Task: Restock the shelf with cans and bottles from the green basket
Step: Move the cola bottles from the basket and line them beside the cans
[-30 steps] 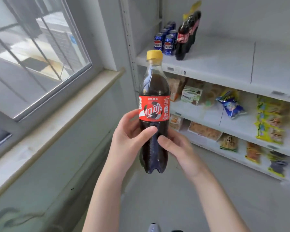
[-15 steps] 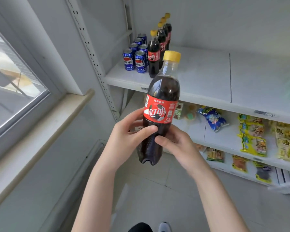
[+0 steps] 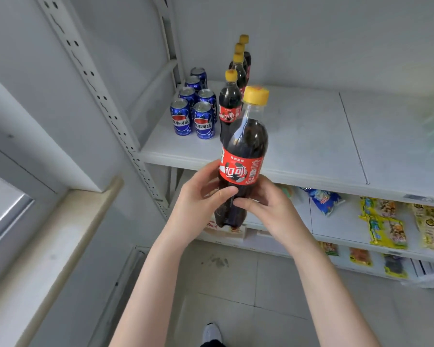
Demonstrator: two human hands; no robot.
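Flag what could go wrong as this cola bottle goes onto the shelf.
The left hand and right hand grip the held bottle low, so its top could sway into the front shelf bottle and topple the row behind. The blue cans stand close beside; a wide swing might tip them.

A small shop: white metal shelving (image 3: 311, 151) stocked with cola cans (image 3: 203, 120) and snack packets (image 3: 383, 221).

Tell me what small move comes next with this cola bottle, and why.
Probably raise the held bottle onto the top shelf beside the cola row, where it's bare; left hand and right hand grip it, base below the shelf edge.
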